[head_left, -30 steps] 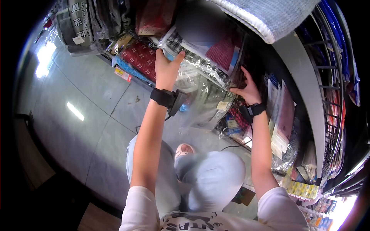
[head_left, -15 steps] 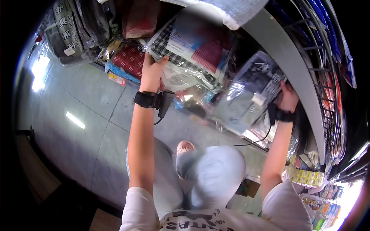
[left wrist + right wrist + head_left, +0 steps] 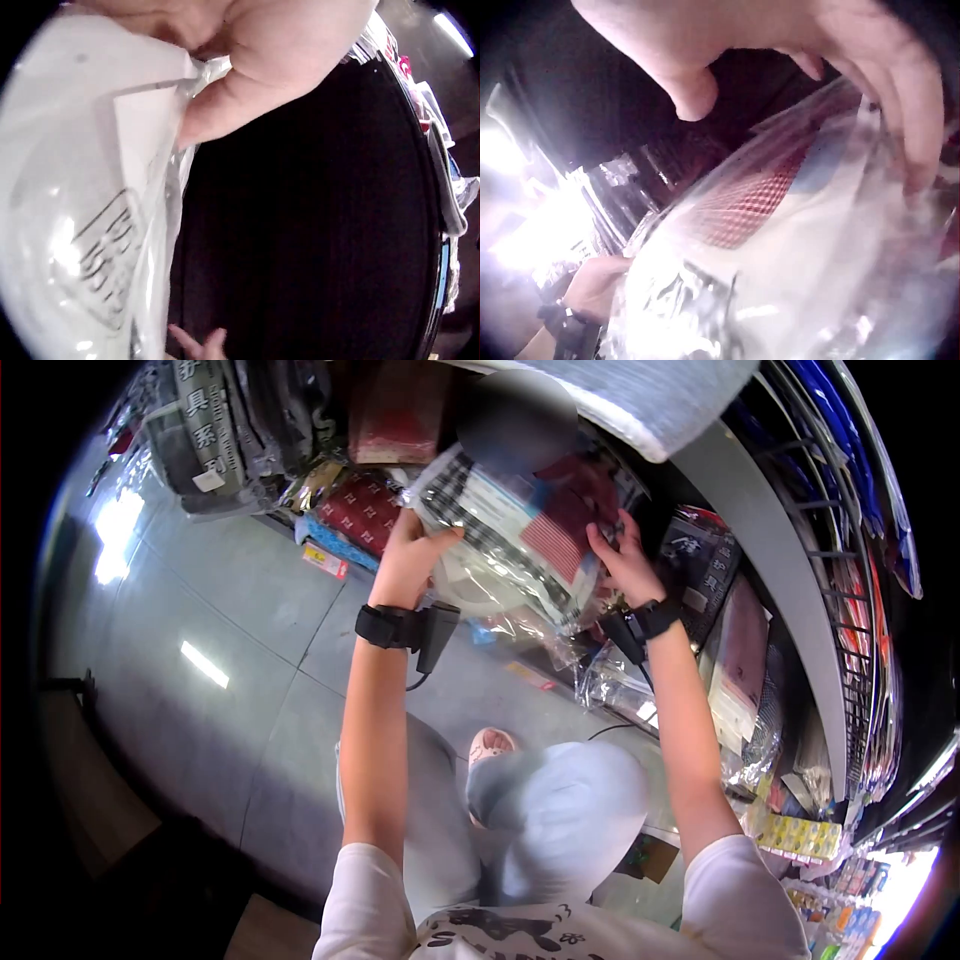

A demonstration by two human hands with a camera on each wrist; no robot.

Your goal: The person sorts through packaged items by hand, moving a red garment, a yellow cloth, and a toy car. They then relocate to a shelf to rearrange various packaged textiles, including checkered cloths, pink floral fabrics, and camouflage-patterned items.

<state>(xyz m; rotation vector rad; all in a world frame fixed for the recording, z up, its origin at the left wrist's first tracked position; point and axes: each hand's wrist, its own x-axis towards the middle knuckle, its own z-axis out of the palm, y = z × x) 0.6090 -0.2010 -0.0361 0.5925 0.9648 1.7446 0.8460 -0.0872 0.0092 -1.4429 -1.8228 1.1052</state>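
Note:
A clear plastic package with black-and-white checked cloth and a printed card lies tilted between both hands in the head view. My left hand grips its left edge, the thumb over the near side; the left wrist view shows that hand pinching the clear plastic. At the package's right end is my right hand, thumb and fingers spread. In the right wrist view this hand has its thumb away from the package while the fingertips reach its far side.
Dark packages with white lettering stand at the upper left, beside a red patterned package. A dark package and a pink one lie on the right. A grey shelf edge curves past a wire rack.
My right hand has left the dark package on the right, moving back left to the checked package. That dark package now lies farther back, and the checked package is tilted more.

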